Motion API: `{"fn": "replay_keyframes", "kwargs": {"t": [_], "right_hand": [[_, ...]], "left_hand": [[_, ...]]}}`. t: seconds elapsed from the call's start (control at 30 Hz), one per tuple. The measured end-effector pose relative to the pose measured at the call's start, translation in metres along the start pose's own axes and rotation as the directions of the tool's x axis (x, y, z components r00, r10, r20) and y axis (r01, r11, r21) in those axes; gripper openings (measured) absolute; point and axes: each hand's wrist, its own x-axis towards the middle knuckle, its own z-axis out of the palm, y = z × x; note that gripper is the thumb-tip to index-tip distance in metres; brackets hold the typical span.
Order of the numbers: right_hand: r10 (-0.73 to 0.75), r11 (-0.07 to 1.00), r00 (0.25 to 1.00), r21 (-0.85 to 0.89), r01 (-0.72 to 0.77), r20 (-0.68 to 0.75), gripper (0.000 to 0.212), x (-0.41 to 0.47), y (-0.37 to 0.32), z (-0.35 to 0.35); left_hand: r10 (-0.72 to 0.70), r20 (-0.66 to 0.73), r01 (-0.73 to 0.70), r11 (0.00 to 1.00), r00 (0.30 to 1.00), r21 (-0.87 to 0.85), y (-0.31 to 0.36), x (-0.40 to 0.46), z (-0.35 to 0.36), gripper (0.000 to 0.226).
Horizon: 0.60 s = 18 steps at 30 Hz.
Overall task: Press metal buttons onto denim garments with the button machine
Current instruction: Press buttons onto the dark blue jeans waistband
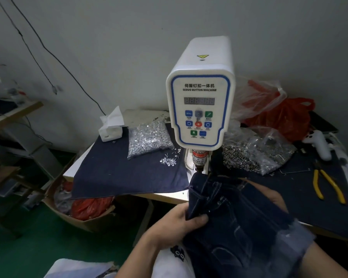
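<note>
- The button machine [200, 109] stands on the table [165, 196]. Its press head [198, 160] points down, just under the white box with the buttons.
- The denim garment [229, 213] is in front of the press head and a bit lower, toward the person. Its top edge almost reaches the spot under the press head. I cannot tell if it touches.
- The garment's long side runs from the press head back and right to the person's lap.
- The left hand [181, 219] grips the near left edge of the garment, fingers curled round the fold.
- The right hand [269, 194] is under the cloth, right of the press head. I cannot tell if it is open or gripping.
- I think the next move is to slide the waistband forward, under the press head. The left hand is the 1 we see steering it.
- 2 bags of metal buttons [149, 138] sit left and right of the machine.
</note>
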Motion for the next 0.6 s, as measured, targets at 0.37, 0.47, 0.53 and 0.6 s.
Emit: {"fn": "replay_keyframes", "kwargs": {"t": [0.37, 0.47, 0.53, 0.6], "right_hand": [[0.055, 0.294, 0.945, -0.899, -0.324, -0.322, 0.034, 0.011, -0.018, 0.03], [0.144, 0.739, 0.916, -0.575, -0.35, -0.373, 0.015, 0.007, -0.019, 0.037], [0.207, 0.897, 0.925, -0.317, -0.31, -0.319, 0.022, 0.001, -0.024, 0.039], [0.184, 0.946, 0.944, -0.211, -0.245, -0.274, 0.023, -0.003, -0.026, 0.044]], "left_hand": [[0.024, 0.028, -0.026, 0.998, 0.999, 0.057, 0.049, -0.001, -0.014, 0.02], [0.032, 0.011, -0.032, 0.998, 0.999, 0.054, 0.048, -0.01, -0.032, 0.045], [-0.104, -0.006, 0.104, 0.992, 0.995, 0.074, 0.034, -0.013, -0.045, 0.069], [-0.3, -0.007, 0.292, 0.923, 0.954, 0.251, 0.01, -0.009, -0.046, 0.089]]}}
